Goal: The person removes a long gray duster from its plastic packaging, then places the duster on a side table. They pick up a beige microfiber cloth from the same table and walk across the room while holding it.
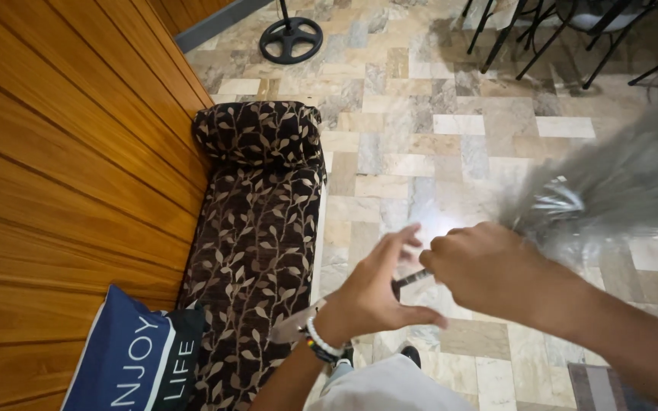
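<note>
Seen from the head camera, both hands meet over the tiled floor (420, 152), just right of a long floor cushion. The right hand (489, 270) is closed in a fist around the base of a feather duster (611, 190), whose grey plume fans up and to the right, blurred; a band of shiny silver wrap sits where the plume meets the fist. A short dark length of the duster handle (411, 279) juts out of the fist toward the left hand. The left hand (375, 289) is partly open: thumb stretched out low and to the right, fingers extended upward and slightly spread, the handle tip lying in the gap between thumb and fingers (whether the fingertips actually press on it cannot be told). A beaded bracelet (320, 340) circles the left wrist. The floor cushion (257, 228), dark brown with a pale leaf-and-vine print, lies along the wood-panelled wall (62, 175) and carries a matching bolster at its far end. A blue pillow (135, 358) with a black panel leans against the wall at the cushion's near end. At the top of the view stand a round black stand base (291, 38) and, to the right, black chair legs (557, 38).
</note>
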